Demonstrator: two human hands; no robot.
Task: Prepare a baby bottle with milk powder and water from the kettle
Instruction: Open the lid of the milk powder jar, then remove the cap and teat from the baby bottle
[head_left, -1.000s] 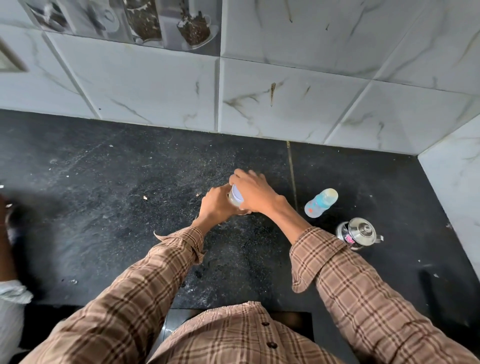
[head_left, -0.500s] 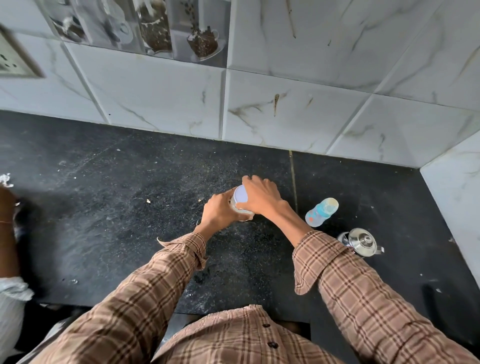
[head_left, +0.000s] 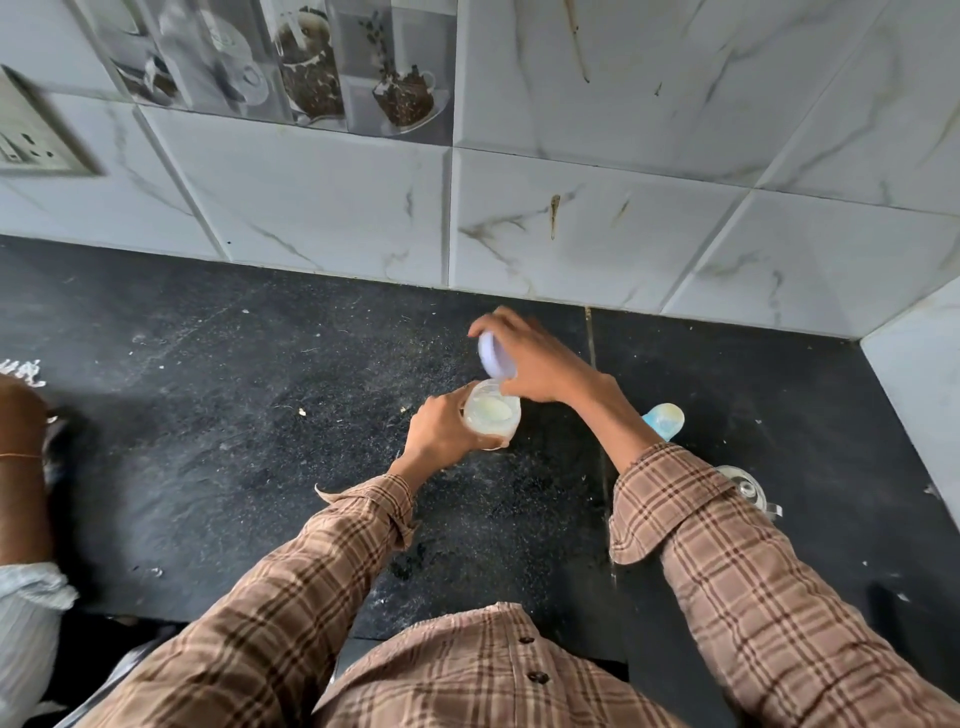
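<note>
On the black speckled stone counter (head_left: 208, 441), near the marble-tiled wall, the left hand (head_left: 441, 436) wraps around a small clear plastic jar of pale milk powder (head_left: 491, 413), while the right hand (head_left: 535, 364) pinches its round lilac lid (head_left: 496, 358), tilted up just above the rim. Behind the right forearm stand the blue-tinted baby bottle (head_left: 665, 420) and the steel kettle with glass lid (head_left: 745, 486), both partly hidden. With only 1 hand steadying the open jar, a jolt could spill powder; a swinging sleeve might topple the bottle.
</note>
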